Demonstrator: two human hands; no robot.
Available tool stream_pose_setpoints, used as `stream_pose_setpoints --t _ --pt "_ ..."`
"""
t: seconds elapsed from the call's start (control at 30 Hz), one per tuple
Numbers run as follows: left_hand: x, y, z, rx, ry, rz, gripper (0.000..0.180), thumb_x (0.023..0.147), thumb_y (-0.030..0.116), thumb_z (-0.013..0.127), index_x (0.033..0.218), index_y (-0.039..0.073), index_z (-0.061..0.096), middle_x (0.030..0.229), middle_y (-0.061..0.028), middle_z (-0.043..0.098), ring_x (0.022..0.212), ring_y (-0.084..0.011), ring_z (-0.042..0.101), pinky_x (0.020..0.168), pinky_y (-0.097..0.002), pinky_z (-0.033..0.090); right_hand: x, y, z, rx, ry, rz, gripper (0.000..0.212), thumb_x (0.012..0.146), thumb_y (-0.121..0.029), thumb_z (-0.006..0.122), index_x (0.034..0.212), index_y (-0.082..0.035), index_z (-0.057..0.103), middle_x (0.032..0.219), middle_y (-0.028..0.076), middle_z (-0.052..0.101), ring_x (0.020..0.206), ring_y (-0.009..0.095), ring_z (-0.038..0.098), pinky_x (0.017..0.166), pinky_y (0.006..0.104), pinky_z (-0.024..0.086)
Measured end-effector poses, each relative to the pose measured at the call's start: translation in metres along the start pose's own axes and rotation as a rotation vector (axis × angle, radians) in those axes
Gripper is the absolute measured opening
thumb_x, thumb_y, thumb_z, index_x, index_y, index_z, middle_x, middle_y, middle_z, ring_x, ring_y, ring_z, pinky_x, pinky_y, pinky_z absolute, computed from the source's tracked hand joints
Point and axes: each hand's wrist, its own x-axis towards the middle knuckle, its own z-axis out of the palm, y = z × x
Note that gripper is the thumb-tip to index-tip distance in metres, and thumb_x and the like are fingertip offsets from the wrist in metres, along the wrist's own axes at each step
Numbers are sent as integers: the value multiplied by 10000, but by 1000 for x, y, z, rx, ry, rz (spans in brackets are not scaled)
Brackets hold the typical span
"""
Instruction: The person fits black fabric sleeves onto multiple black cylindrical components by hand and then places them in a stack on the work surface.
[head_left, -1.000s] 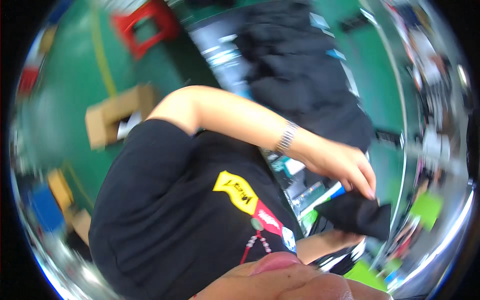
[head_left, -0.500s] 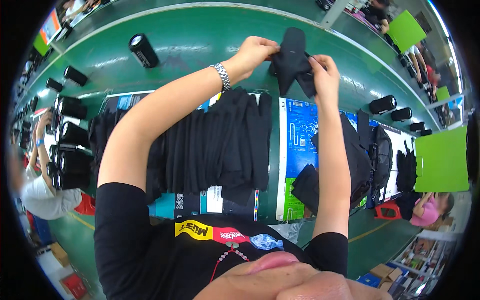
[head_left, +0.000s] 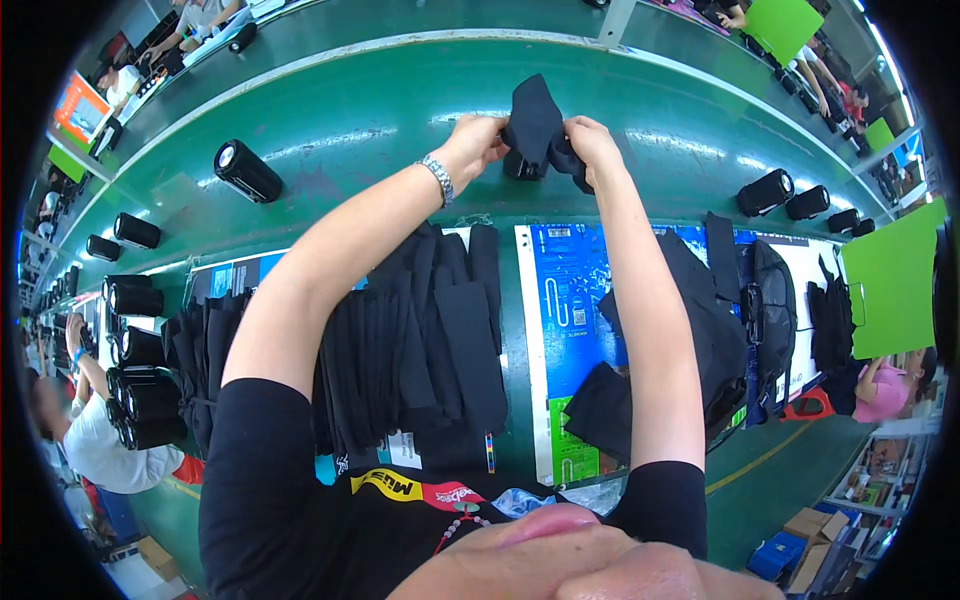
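Observation:
Both arms reach out over the green conveyor belt. A piece of black cloth (head_left: 536,115), perhaps a pouch, is held up between my hands. My left hand (head_left: 475,145) pinches its left edge, fingers closed. The fingers of my right hand (head_left: 595,148) are closed on its right side, where a fold hangs down. Just under the cloth a dark object (head_left: 522,167) partly shows on the belt; its kind is hidden. Nearer to me, a long pile of folded black cloth pieces (head_left: 410,340) lies below my left forearm.
A black cylindrical speaker (head_left: 247,172) lies on the belt to the left. More black cylinders (head_left: 150,400) are stacked at the far left, near a co-worker in white (head_left: 110,440). Right of the pile are a blue printed board (head_left: 575,290), a black bag (head_left: 770,310) and a green panel (head_left: 895,285).
The cloth's two hanging flaps are now gathered, and it is lower over the dark object. My hands have shifted left in view; the whole view has also shifted.

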Motion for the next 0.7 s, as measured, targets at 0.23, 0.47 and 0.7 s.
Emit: stream_pose_setpoints --t 0.23,0.47,0.7 --pt "25 35 11 238 -53 -122 156 927 216 560 938 69 609 847 -32 613 718 -129 575 677 -271 498 0 -10 -9 -67 -20 92 152 823 -80 533 852 18 645 741 85 622 583 173 591 512 301 463" --pt "44 18 37 -54 -343 -113 391 991 278 398 1173 -11 590 1097 -83 652 911 -145 628 855 -293 498 11 5 -19 -22 -48 119 207 775 -99 574 844 78 654 752 126 647 630 194 620 540 327 463" --pt "80 -44 12 1293 -100 510 247 920 229 508 1026 74 668 1208 -110 597 1218 -257 482 1052 -394 320 29 51 -35 -497 70 -110 210 760 -197 601 866 -45 699 868 159 687 833 305 666 714 362 508"
